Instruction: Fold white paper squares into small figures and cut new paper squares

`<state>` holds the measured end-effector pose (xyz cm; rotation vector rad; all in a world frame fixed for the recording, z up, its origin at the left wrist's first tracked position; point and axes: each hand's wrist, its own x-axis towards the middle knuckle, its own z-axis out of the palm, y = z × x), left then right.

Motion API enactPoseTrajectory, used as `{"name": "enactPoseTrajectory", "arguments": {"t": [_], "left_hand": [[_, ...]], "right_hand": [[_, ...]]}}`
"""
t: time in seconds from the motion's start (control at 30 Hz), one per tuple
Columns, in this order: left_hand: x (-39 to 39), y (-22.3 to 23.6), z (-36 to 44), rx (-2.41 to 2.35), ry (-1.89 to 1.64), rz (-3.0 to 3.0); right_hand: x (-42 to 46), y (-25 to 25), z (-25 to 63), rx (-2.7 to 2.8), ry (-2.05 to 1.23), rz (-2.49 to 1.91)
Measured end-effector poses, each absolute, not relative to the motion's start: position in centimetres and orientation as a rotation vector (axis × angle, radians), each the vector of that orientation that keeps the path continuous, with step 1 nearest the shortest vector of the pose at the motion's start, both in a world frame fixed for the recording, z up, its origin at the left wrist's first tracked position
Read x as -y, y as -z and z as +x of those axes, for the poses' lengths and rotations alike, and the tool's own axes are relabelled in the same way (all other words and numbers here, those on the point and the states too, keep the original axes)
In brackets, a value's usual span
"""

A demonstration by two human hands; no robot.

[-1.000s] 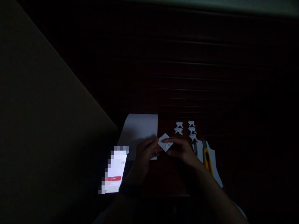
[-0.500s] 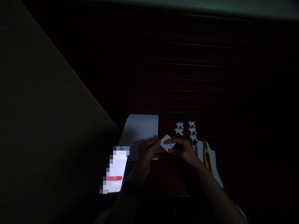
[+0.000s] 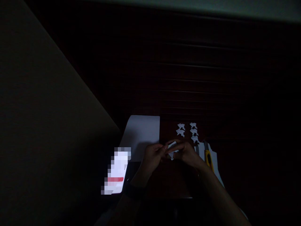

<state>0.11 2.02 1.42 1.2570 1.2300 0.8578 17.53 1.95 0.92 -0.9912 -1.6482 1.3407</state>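
A small piece of folded white paper is pinched between my two hands above the dark table. My left hand is closed on its left edge, with thumb and fingertips together. My right hand grips it from the right, fingers lying across the front of the paper and covering much of it. One pointed corner sticks out below the fingers. Beyond the hands lie several small folded paper figures, in a left group and a right column.
A large white sheet lies to the left, beyond my left hand. A lit phone with a partly blurred screen is at the near left. At right, a yellow utility knife rests on white paper. The room is very dark.
The folded paper has turned and tilted between my fingers, so less of its diamond face shows. My left hand has shifted slightly right, and my right fingers cover more of the paper.
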Motion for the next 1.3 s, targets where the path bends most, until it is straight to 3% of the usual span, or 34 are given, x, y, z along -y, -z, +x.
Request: {"name": "enactPoseTrajectory", "arguments": {"t": [1.3], "left_hand": [[-1.58,-0.54,0.46,-1.375,-0.961,1.418]], "right_hand": [[-1.82,-0.87,16.87,1.484,-1.438,-0.948]]}}
